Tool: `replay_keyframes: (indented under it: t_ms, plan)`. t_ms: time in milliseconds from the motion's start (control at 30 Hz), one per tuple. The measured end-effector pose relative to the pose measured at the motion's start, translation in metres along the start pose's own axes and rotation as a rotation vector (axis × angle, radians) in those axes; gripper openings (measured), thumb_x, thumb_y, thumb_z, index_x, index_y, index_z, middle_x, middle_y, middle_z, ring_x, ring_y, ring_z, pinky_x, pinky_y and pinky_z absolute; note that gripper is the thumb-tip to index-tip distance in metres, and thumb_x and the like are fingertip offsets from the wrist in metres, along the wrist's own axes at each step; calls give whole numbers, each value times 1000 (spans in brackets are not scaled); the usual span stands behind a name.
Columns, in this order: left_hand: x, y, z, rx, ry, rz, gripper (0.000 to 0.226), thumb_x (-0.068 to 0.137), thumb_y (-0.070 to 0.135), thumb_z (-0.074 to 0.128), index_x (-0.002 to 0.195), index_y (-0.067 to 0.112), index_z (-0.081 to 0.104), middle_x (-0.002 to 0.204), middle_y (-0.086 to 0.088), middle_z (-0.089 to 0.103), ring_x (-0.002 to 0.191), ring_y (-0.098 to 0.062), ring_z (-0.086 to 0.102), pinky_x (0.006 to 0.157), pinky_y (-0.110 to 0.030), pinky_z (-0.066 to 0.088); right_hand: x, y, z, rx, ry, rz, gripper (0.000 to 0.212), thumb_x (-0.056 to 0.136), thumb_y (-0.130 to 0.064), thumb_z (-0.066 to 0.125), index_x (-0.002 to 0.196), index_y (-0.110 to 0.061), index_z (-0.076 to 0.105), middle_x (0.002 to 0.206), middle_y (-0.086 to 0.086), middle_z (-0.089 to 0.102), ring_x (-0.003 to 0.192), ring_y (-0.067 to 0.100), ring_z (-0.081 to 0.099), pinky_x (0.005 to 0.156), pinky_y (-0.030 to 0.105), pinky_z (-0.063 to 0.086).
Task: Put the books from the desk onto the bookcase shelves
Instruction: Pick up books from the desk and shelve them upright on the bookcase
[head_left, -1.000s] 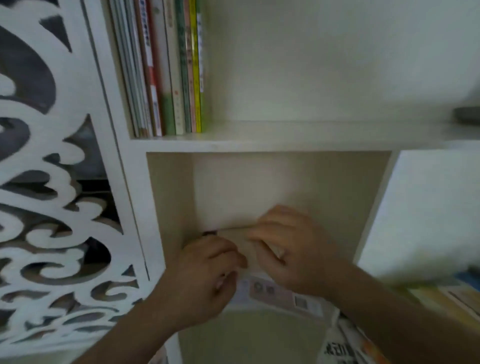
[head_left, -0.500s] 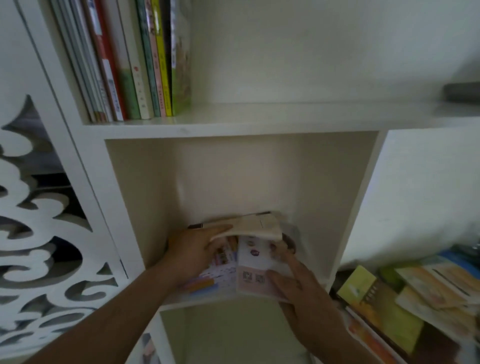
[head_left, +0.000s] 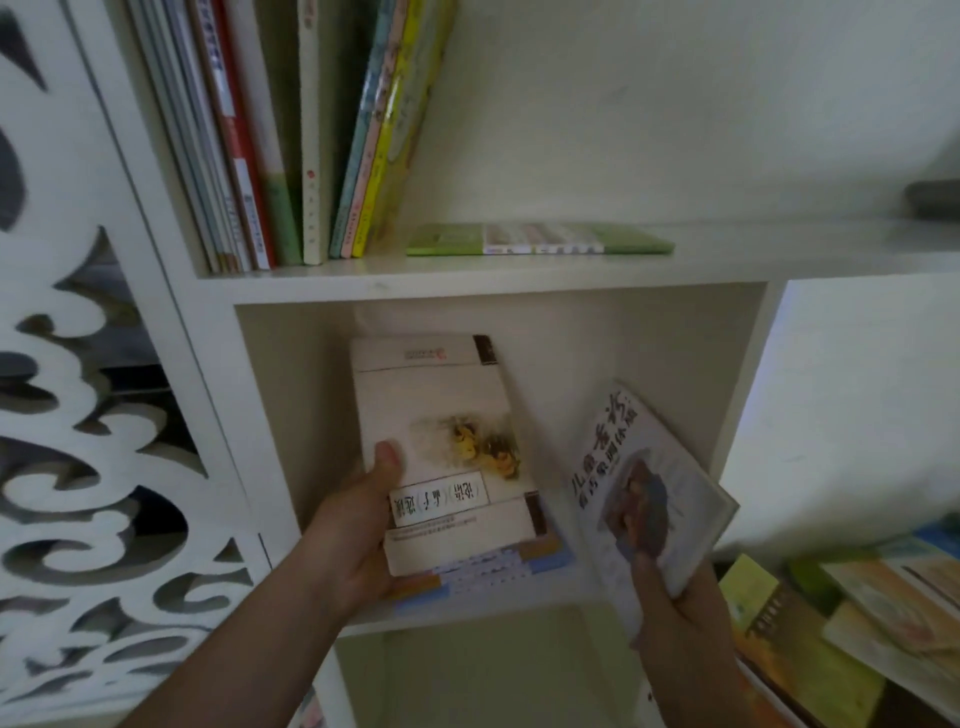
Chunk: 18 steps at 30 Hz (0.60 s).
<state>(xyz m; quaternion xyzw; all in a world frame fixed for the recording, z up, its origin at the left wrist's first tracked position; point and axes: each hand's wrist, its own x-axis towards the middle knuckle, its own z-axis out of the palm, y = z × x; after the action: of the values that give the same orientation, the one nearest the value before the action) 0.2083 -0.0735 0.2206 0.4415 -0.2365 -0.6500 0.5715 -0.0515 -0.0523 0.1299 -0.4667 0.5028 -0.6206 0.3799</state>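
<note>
White bookcase (head_left: 467, 283) cubby: left hand (head_left: 353, 530) grips cream book (head_left: 441, 441); right hand (head_left: 675, 597) pinches thin paperback (head_left: 644, 483). Light, floppy; hold near spine.

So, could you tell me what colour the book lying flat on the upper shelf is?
The flat book is green, clearest in the head view.
</note>
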Motion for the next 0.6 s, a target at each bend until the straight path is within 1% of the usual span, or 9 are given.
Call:
replay_keyframes:
  t_ms: [100, 133, 200, 233, 300, 367, 433, 533, 600]
  plan:
    - [-2, -11, -8, 10, -9, 0, 42, 106, 49, 43, 137, 27, 61, 119, -15, 77, 101, -39, 77, 72, -64, 62, 0, -13, 4, 228, -1, 33, 48, 81, -44, 72, 126, -53, 61, 147, -6, 61, 136, 26, 57, 113, 61, 46]
    - [-3, -14, -9, -5, -4, -16, 41, 107, 48, 43, 138, 27, 60, 120, -15, 77, 103, -39, 76, 77, -64, 62, 0, -14, 5, 302, -2, 42, 56, 74, -54, 82, 127, -50, 64, 144, -6, 65, 133, 25, 59, 112, 62, 46]
    - [-5, -21, -10, -31, 15, -47, 38, 109, 43, 42, 135, 25, 62, 119, -17, 77, 102, -38, 77, 76, -61, 64, 0, -11, 5, 395, 24, 64, 87, 43, -78, 93, 122, -50, 70, 137, -10, 70, 129, 25, 63, 111, 61, 47]
    - [-4, -25, -12, -42, 21, -72, 37, 109, 42, 41, 133, 24, 62, 119, -18, 77, 101, -39, 77, 75, -60, 64, -1, -10, 6, 413, 44, 71, 92, 32, -83, 92, 117, -53, 73, 135, -12, 71, 128, 25, 64, 110, 61, 48]
    - [-5, -33, -14, -72, 37, -138, 39, 109, 43, 40, 132, 21, 63, 119, -21, 76, 99, -42, 76, 76, -61, 63, -2, -11, 8, 443, 15, 87, 91, 24, -85, 91, 109, -58, 75, 132, -10, 73, 123, 25, 68, 105, 61, 52]
    - [-6, -40, -18, -130, 55, -182, 41, 109, 43, 40, 133, 18, 63, 119, -23, 75, 99, -44, 76, 76, -63, 63, -3, -10, 8, 505, -28, 85, 87, 27, -77, 97, 109, -56, 76, 132, -7, 73, 122, 29, 69, 102, 62, 53]
    - [-6, -47, -25, -172, 74, -198, 43, 108, 44, 42, 136, 18, 62, 121, -24, 74, 104, -46, 74, 82, -65, 61, -3, -13, 11, 546, -15, 73, 79, 38, -69, 99, 113, -56, 75, 138, -4, 70, 127, 33, 66, 102, 63, 51]
    - [-8, -57, -32, -202, 84, -204, 43, 107, 44, 46, 134, 16, 64, 120, -25, 74, 106, -48, 73, 94, -66, 54, -5, -24, 16, 502, 78, 50, 82, 40, -90, 85, 117, -66, 68, 142, -5, 66, 130, 29, 63, 104, 57, 52]
    - [-12, -62, -33, -247, 77, -229, 45, 106, 42, 47, 133, 11, 64, 121, -28, 73, 102, -49, 73, 88, -67, 57, -10, -30, 19, 486, 75, -9, 71, 54, -86, 83, 120, -64, 68, 141, -5, 67, 128, 28, 65, 102, 54, 54]
